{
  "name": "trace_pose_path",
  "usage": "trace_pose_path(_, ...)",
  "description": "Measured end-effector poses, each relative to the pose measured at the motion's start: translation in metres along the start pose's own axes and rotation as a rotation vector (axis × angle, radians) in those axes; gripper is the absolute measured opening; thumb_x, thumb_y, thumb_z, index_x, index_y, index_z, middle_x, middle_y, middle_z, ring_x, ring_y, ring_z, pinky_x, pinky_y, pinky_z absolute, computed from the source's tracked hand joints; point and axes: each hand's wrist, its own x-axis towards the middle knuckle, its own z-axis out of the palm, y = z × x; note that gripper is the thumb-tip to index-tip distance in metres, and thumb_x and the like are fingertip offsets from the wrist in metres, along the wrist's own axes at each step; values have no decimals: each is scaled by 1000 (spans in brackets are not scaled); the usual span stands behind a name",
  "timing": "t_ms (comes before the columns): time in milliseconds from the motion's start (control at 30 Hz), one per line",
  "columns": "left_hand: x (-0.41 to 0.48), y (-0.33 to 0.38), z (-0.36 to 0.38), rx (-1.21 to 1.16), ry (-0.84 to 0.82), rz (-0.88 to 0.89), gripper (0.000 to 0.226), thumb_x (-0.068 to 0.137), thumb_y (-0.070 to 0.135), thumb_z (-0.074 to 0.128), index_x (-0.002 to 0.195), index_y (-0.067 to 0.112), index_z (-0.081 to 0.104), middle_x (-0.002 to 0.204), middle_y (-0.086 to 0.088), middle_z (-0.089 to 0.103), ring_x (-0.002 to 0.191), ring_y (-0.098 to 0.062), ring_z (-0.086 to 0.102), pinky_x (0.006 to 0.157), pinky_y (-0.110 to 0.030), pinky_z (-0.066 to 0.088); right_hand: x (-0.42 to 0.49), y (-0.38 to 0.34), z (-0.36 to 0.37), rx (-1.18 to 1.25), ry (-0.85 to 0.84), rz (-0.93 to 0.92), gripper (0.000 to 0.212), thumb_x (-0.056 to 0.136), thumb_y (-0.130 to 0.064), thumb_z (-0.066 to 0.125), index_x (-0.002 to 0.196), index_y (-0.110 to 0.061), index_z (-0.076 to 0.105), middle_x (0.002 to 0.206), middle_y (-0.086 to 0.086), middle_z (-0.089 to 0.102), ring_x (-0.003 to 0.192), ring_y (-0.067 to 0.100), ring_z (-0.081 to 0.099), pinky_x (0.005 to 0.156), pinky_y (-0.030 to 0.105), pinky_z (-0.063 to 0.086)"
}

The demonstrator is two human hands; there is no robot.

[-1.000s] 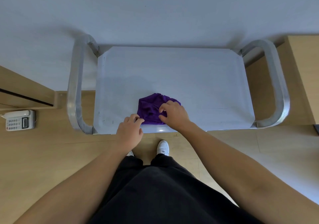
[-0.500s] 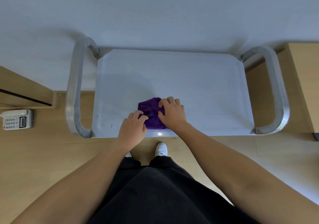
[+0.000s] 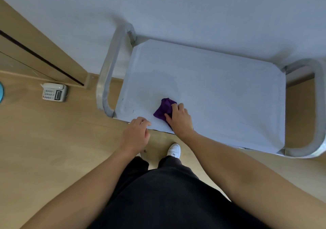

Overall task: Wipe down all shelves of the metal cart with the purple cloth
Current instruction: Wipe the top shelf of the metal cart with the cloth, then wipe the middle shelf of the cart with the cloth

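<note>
Purple bunched cloth (image 3: 165, 108) is pinned on the top shelf of the grey metal cart (image 3: 220, 94), near its front edge, under the right hand (image 3: 180, 118), protruding beyond the fingertips. Fingers of the left hand (image 3: 136, 134) are loosely curled at the shelf's front edge, gripping nothing.

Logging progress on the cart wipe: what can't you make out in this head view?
- Lower shelves: hidden beneath the top shelf.
- Purple cloth: near part covered by the right hand.
- Phone keys: too small to read.
- Blue object: cut off at the left edge.
</note>
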Motion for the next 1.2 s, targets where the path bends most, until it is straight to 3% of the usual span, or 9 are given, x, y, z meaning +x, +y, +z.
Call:
trace_pose_path(100, -17, -11, 2, -1, -9, 30, 22, 86, 10, 56, 106, 14, 65, 106, 1, 62, 87, -17, 56, 61, -29, 49, -28, -15, 3, 285, 72, 61, 37, 96, -39, 52, 116, -8, 48, 109, 10, 47, 87, 30, 55, 67, 38, 49)
trace_pose_path(233, -40, -35, 6, 4, -81, 100, 24, 89, 12, 55, 111, 14, 64, 106, 0, 61, 85, -17, 57, 63, -33, 53, -78, -37, 18, 432, 111, 122, 33, 96, -40, 52, 112, -12, 49, 107, 3, 46, 80, 24, 58, 67, 35, 50)
trace_pose_path(467, -80, -92, 26, 17, -209, 171, 27, 90, 14, 50, 114, 18, 62, 114, 6, 58, 102, -16, 57, 75, -33, 52, -155, -75, 73, 429, 86, 280, 36, 95, -43, 52, 116, -14, 52, 113, 2, 49, 85, 25, 61, 78, 46, 52)
trace_pose_path(667, -83, -127, 46, 11, -229, 211, 30, 90, 13, 51, 118, 14, 60, 118, 4, 58, 105, -17, 55, 76, -34, 50, -160, -91, 121, 520, 175, 336, 30, 94, -39, 57, 111, -14, 51, 106, 1, 47, 80, 18, 56, 69, 31, 48)
trace_pose_path(767, -66, -143, 62, 21, -183, 208, 32, 90, 12, 50, 121, 14, 60, 119, 1, 57, 105, -19, 55, 77, -34, 50, -135, -91, 143, 533, 195, 346, 30, 94, -39, 56, 111, -14, 51, 109, 2, 47, 79, 19, 56, 68, 28, 44)
trace_pose_path(933, -12, -176, 123, 57, -66, 247, 30, 87, 12, 54, 116, 12, 62, 112, -1, 59, 98, -22, 58, 74, -37, 52, -57, -76, 196, 489, 235, 273, 31, 95, -39, 55, 111, -12, 51, 109, 5, 46, 78, 25, 57, 68, 35, 50)
trace_pose_path(1200, 63, -245, 232, 80, 292, 390, 19, 85, 1, 63, 103, 3, 67, 105, -9, 60, 89, -26, 60, 68, -38, 56, 75, -33, 269, 110, 355, 52, 43, 96, -44, 53, 121, -9, 52, 121, 11, 47, 109, 30, 50, 86, 42, 50)
